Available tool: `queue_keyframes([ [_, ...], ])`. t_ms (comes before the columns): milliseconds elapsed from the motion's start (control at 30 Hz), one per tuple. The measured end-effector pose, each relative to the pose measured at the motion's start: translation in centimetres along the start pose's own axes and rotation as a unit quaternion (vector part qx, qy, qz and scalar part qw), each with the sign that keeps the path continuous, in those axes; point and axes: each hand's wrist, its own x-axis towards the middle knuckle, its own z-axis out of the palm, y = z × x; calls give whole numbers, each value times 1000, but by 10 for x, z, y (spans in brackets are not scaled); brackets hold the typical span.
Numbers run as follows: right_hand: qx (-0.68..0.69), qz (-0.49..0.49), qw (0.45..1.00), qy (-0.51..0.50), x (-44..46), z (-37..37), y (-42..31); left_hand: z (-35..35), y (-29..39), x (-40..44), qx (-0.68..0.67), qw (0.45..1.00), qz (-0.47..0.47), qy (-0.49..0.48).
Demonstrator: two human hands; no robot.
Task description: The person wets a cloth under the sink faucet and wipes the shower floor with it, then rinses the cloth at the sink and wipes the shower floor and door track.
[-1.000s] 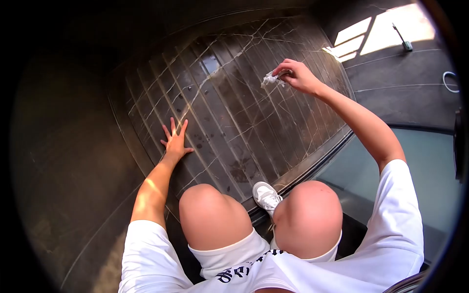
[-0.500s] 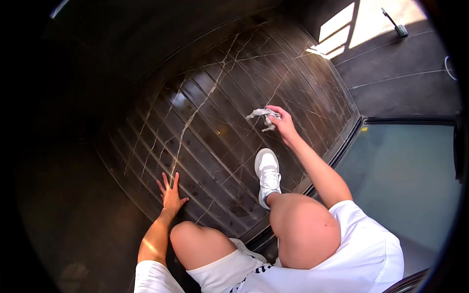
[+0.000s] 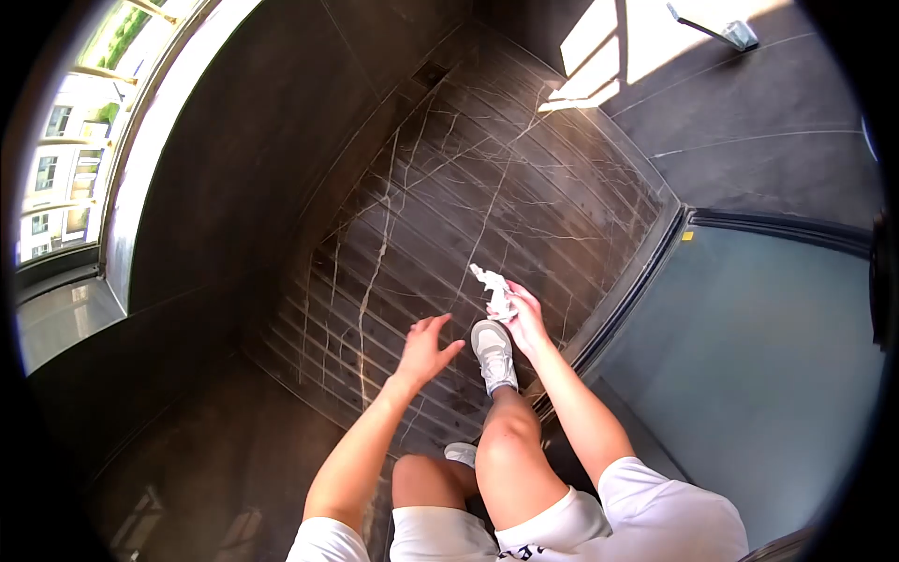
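one white wad [image 3: 497, 293] in right hand [image 3: 527, 324]; left hand [image 3: 425, 352] spread over floor [image 3: 440, 215]

The camera rides on the head of that person [image 3: 655, 510], above the near end of the grooved floor [image 3: 435, 220], facing forward and steeply down, near the left hand [image 3: 426, 352] and right hand [image 3: 525, 325], wide enough to catch the window [image 3: 70, 159] left of the floor and glass panel [image 3: 740, 328] right of it

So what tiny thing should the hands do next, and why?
Maybe the left hand could help gather the crumpled white wad: one end sticks out beyond the right hand holding it, and the left looks empty nearby.
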Motion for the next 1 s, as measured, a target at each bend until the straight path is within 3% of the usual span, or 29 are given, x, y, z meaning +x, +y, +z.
queue_keyframes([
  [67,14,34,999,-33,-11,-25,-12,-1,55,13,-41,998,40,-31],
  [133,88,97,991,24,-15,-23,-36,-4,89,29,0,996,85,-39],
  [233,72,125,989,1,12,-15,-67,-18,100,54,7,996,76,-36],
  [267,91,180,979,10,27,-11,-80,-19,90,63,12,996,84,-32],
  [333,88,151,984,26,46,18,-103,-31,74,80,-24,997,9,-76],
  [400,32,107,992,-65,76,32,-122,-50,59,96,31,993,-39,-110],
  [533,-123,23,989,-85,129,126,-176,-87,18,128,72,978,-117,-159],
  [600,-174,5,981,-91,194,163,-184,-97,-11,155,81,983,-109,-123],
  [667,-333,-14,934,-129,254,205,-193,-97,-38,181,110,981,-128,-93],
  [733,-385,-61,913,-122,307,244,-183,-87,-68,202,128,980,-125,-82],
  [800,-425,-107,892,-110,351,282,-164,-92,-86,223,117,986,-73,-98],
  [867,-418,-41,894,-158,401,311,-166,-101,-108,235,131,987,-43,-82],
  [1000,-466,-58,867,-167,518,319,-119,-115,-154,258,90,994,-14,-62],
])
